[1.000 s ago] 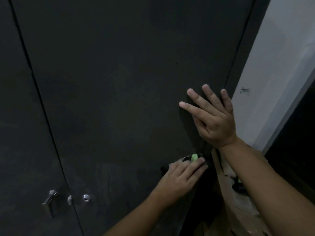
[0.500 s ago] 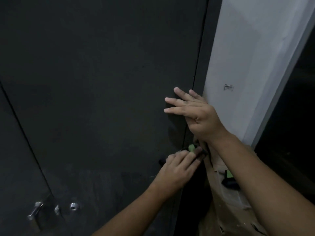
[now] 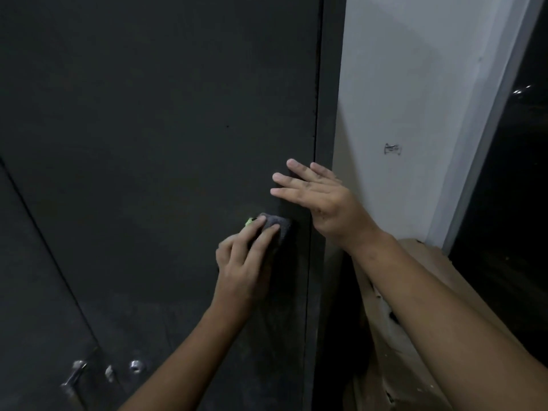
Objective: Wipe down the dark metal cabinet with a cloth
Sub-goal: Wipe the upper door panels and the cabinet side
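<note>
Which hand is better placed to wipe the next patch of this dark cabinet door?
Left. The left hand presses the cloth against the cabinet door; the right hand lies flat on the door, holding nothing.

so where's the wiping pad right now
Head view, mid-frame: the wiping pad is pressed against the cabinet door by the left hand, close to the door's right edge and just below the right hand.

A dark grey pad (image 3: 277, 229), green-edged, perhaps a sponge, is pressed flat on the dark cabinet door (image 3: 163, 129) near its right edge.
</note>
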`<state>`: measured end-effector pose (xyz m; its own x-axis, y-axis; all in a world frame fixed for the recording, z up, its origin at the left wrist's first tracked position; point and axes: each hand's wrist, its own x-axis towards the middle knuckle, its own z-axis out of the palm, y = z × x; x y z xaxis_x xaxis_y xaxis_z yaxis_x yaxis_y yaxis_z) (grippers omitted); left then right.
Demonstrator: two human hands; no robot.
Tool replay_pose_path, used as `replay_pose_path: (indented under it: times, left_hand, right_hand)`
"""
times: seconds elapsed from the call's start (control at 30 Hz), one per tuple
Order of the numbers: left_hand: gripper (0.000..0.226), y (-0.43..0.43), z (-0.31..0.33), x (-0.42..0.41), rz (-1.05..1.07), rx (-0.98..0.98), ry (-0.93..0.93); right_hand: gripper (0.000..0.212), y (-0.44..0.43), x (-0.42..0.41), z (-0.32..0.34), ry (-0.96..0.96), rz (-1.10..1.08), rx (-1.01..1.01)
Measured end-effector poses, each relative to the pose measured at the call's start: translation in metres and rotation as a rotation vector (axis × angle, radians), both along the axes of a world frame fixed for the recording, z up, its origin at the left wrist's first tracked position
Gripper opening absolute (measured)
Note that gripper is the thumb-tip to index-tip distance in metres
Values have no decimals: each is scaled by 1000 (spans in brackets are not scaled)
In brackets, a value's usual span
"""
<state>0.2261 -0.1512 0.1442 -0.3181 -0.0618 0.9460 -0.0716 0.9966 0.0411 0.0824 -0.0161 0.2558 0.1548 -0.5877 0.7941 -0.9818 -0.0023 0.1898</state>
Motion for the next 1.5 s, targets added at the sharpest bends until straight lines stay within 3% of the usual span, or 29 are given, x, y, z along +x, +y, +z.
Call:
replay_pose_path:
  times: [0.1,0.23,0.33,0.4,0.67,0.7,0.77,0.87,0.9,1.0,1.1,1.2,1.33,1.5]
  left_hand:
    - [46,3,-16,-1,-1,-35,-27]
    - [59,-6,-56,14,-50,-276,-317]
    - [75,-27,-72,41,-52,-493,-578]
    - [76,-47,-78,61,7,-497,-620]
    - [41,-138,-70,146,250,-259,-412]
    - [34,-146,-68,153,286,-188,-356]
    - [31,-154,-70,163,305,141,-271]
    - [59,-156,-76,170,337,455,-126]
    - [57,-156,-77,171,336,472,-65]
    - [41,-163,-76,176,343,451,-110]
    - [58,-180,-56,197,268,323,-134]
    - [62,-214,-27,207,217,345,32]
    - [41,-242,27,207,287,427,301]
    - [43,-261,30,216,214,174,189]
  right_hand:
    - [50,-5,3,-5,18,-28,-79]
    - [62,-14,16,-16,-2,-102,-205]
    - [66,-23,35,-29,46,-253,-156]
    - [72,-33,50,-37,55,-349,-105]
    - [68,-94,103,-71,171,-364,79]
    - [68,-101,108,-73,161,-368,78]
    - [70,-113,115,-75,153,-369,73]
    - [73,-129,127,-80,187,-351,93]
    - [73,-135,131,-82,205,-340,105]
    - [69,-152,143,-85,267,-302,154]
    - [67,-172,154,-79,299,-272,173]
    - [64,-193,164,-63,315,-235,135]
    - [61,-219,181,-49,313,-220,94]
    - [60,-240,192,-49,327,-240,63]
